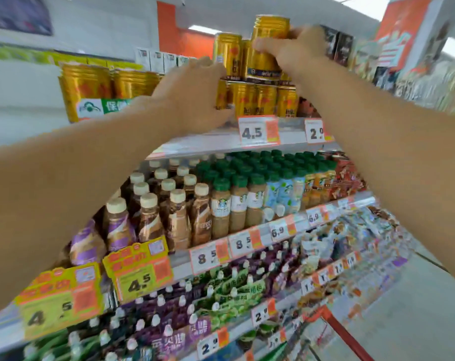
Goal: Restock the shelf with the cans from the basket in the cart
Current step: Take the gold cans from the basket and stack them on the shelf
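Observation:
My right hand [296,48] grips a gold can [266,45] and holds it on top of a row of gold cans [257,100] on the top shelf [221,142]. A second stacked gold can [227,54] stands just left of it. My left hand [195,97] reaches to the cans at the left end of that row; its fingers lie against a can there, and whether they curl round it is hidden behind the hand. Blur softens the whole view.
Gold multipacks [87,92] stand left on the top shelf. Below are shelves of bottled coffee drinks [174,214], green-capped bottles [247,191] and pouches [195,321], with price tags [257,131] along the edges. A red cart edge [346,334] shows at the lower right.

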